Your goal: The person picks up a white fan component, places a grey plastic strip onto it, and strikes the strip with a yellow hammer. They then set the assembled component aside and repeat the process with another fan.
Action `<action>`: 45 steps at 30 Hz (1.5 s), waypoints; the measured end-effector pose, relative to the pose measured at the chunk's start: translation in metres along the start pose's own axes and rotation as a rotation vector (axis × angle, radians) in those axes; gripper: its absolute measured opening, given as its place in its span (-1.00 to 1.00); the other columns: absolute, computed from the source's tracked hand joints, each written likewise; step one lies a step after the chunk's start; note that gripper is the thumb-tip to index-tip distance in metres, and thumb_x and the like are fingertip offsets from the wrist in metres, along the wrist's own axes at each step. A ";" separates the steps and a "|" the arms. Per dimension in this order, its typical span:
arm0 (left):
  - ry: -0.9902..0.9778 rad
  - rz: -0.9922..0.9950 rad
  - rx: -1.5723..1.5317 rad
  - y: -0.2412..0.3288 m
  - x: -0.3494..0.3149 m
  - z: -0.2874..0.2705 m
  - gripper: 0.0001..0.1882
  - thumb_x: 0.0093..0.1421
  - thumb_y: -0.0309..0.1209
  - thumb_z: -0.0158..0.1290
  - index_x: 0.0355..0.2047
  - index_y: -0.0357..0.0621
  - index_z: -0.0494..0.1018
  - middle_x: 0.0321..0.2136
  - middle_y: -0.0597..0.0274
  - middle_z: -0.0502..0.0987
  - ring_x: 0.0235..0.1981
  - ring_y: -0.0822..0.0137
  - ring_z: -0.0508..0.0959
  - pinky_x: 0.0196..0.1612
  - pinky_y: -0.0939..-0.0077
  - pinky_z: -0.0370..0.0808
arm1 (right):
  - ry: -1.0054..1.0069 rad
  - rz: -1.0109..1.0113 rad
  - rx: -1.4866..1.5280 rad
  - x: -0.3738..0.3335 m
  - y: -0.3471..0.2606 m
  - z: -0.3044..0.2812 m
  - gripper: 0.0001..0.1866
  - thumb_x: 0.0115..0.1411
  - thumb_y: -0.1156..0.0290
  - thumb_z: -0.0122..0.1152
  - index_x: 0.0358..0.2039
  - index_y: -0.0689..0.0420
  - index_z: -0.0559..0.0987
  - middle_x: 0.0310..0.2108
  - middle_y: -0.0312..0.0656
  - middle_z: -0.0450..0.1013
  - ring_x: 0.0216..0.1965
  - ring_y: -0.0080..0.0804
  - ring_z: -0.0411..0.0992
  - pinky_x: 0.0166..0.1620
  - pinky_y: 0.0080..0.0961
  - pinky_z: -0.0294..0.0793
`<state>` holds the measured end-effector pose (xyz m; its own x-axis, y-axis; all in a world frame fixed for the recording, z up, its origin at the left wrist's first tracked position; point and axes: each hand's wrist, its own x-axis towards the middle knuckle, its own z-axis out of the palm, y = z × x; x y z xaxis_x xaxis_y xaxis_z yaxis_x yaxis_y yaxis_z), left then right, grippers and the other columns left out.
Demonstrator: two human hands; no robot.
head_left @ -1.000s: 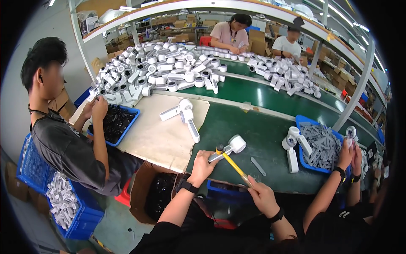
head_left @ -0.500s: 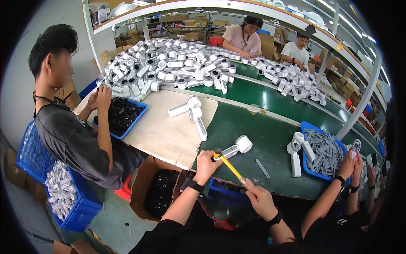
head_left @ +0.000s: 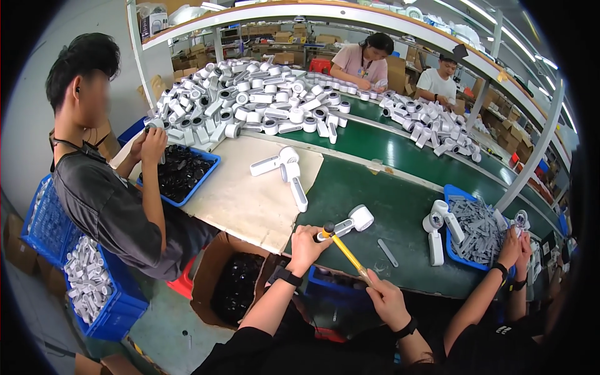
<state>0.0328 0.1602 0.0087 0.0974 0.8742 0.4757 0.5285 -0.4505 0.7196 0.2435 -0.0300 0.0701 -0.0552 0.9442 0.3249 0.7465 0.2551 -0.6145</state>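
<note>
My left hand is closed around the handle end of a white handheld fan, which lies on the green tabletop with its round head pointing away to the right. In my right hand is a hammer with a yellow shaft. Its dark, rounded head is over the fan's handle, close to my left fingers; whether the two touch I cannot tell. A loose grey strip lies just right of the fan. Two more white fans rest on the beige sheet beyond my left hand.
A blue tray of grey strips stands at the right, with fans beside it. Co-workers' hands work close by there. At left, a co-worker sits by a blue tray of black parts. A large fan pile lies behind.
The hammer head has shifted slightly to the right above the fan's handle. My left hand keeps its hold. The right-hand co-worker's hands have moved a little. The whole view has shifted slightly.
</note>
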 end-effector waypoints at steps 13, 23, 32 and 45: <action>-0.032 -0.004 0.013 0.002 0.000 0.000 -0.69 -0.08 -0.27 0.37 -0.29 -0.02 0.68 -0.38 0.19 0.61 -0.23 0.10 0.53 -0.11 0.22 0.48 | 0.211 0.030 0.051 0.007 0.022 -0.002 -0.47 0.22 0.51 0.21 0.23 0.07 0.45 -0.46 -0.02 0.42 -0.43 -0.05 0.44 -0.33 -0.26 0.43; -0.206 -0.415 -0.522 0.024 -0.001 -0.014 -0.56 0.27 -0.24 0.17 0.12 -0.09 0.46 -0.44 0.23 0.57 -0.48 0.39 0.49 -0.41 0.51 0.44 | 0.174 0.336 0.417 -0.014 0.029 -0.015 -0.44 0.22 0.58 0.19 0.26 0.21 0.39 -0.45 -0.34 0.40 -0.47 -0.62 0.29 -0.35 -0.62 0.35; 0.128 -0.075 -0.105 0.002 -0.016 -0.016 -0.56 0.21 -0.21 0.22 0.01 -0.20 0.49 -0.32 0.07 0.60 -0.30 0.21 0.55 -0.24 0.35 0.48 | 0.071 0.234 0.388 -0.018 0.025 -0.004 -0.40 0.21 0.61 0.19 0.29 0.12 0.40 -0.51 -0.46 0.39 -0.58 -0.77 0.22 -0.50 -0.76 0.25; 0.095 -0.051 -0.016 -0.013 -0.008 -0.020 -0.77 -0.01 -0.37 0.32 -0.33 -0.19 0.64 -0.39 0.04 0.61 -0.26 0.04 0.56 -0.11 0.23 0.48 | 0.051 -0.038 0.024 0.031 -0.004 0.011 -0.47 0.21 0.50 0.22 0.23 0.00 0.47 -0.45 -0.04 0.44 -0.44 -0.06 0.45 -0.34 -0.27 0.44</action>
<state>0.0085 0.1555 0.0057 -0.0095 0.8752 0.4837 0.5169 -0.4098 0.7516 0.2315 0.0000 0.0753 -0.0487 0.9219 0.3844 0.7286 0.2960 -0.6177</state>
